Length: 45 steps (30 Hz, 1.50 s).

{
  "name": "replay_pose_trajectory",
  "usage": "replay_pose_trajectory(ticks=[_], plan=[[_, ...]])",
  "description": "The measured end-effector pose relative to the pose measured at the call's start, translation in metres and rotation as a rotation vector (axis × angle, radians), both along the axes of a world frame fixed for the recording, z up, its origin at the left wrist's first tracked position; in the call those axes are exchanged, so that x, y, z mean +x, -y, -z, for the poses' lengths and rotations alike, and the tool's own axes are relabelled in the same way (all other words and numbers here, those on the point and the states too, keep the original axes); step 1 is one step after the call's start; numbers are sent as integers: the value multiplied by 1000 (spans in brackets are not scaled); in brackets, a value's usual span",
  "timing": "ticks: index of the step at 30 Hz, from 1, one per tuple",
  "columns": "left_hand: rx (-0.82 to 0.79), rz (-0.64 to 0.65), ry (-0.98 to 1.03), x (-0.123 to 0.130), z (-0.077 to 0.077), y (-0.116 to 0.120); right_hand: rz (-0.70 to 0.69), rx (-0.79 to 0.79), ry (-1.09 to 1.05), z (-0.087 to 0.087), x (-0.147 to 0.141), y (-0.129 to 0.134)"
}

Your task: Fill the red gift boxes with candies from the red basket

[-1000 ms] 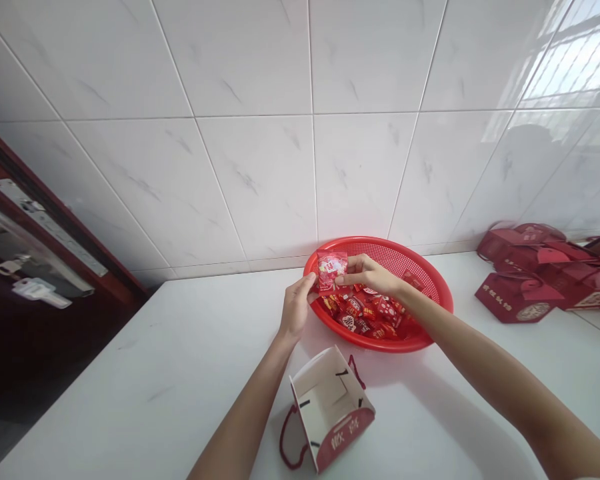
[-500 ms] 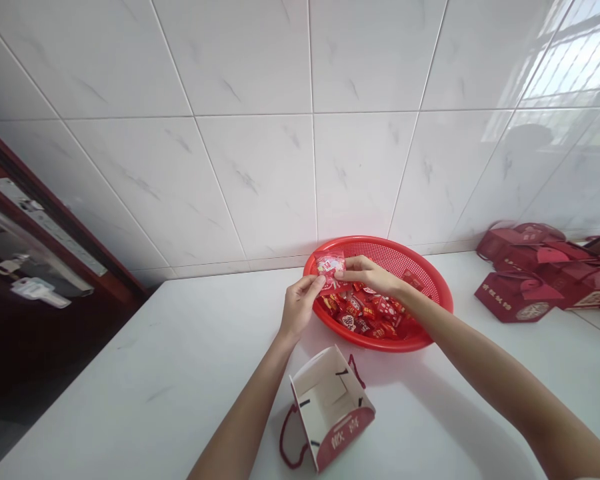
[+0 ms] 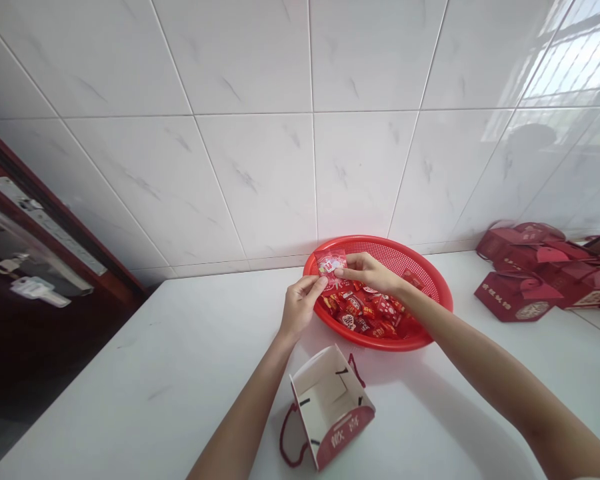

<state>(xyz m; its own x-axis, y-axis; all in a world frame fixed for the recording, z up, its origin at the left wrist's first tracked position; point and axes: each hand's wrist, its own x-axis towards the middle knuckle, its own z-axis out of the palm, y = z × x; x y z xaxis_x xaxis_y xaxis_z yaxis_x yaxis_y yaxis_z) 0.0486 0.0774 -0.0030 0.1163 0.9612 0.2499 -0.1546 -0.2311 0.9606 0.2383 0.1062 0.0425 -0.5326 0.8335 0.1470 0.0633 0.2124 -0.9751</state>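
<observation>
A red candy packet [image 3: 331, 263] with a pale printed patch is held up over the left part of a red plastic basket [image 3: 443, 293]. My left hand [image 3: 300, 303] pinches its lower left edge between thumb and fingers. From the right, my right hand [image 3: 367, 272] grips the same packet near its right side. Beneath them, several red wrapped candies [image 3: 375, 312] lie in the basket. In front of the basket stands an open box [image 3: 330, 400], cream inside and red on its near flap, with dark red cord handles; nothing shows inside it.
Several closed dark red gift boxes [image 3: 520, 297] stand at the right on the white table [image 3: 145, 360]. A tiled wall [image 3: 260, 180] rises behind. At the left is a dark door with keys [image 3: 40, 290] in its lock.
The packet has tilted slightly between my hands, so its printed patch looks different. Both hands have barely moved.
</observation>
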Motion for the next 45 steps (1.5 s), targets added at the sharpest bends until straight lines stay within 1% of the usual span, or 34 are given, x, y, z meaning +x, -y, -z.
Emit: replay_pose_trajectory(ticks=[5, 11, 21, 26, 33, 41, 45], plan=[[1, -3, -10, 0, -2, 2, -25, 7, -19, 1, 1, 0], [24, -6, -20, 1, -4, 3, -81, 16, 9, -1, -4, 3], [54, -10, -29, 0, -3, 2, -83, 29, 30, -5, -6, 6], [30, 1, -7, 1, -2, 2, -48, 19, 14, -1, -6, 5], [12, 11, 0, 1, -1, 1, 77, 62, -44, 4, 0, -3], [35, 4, -44, 1, 3, -1, 61, 61, -16, 3, 0, -1], [54, 5, -79, -1, 3, -1, 62, 76, -53, -1, -2, 3]])
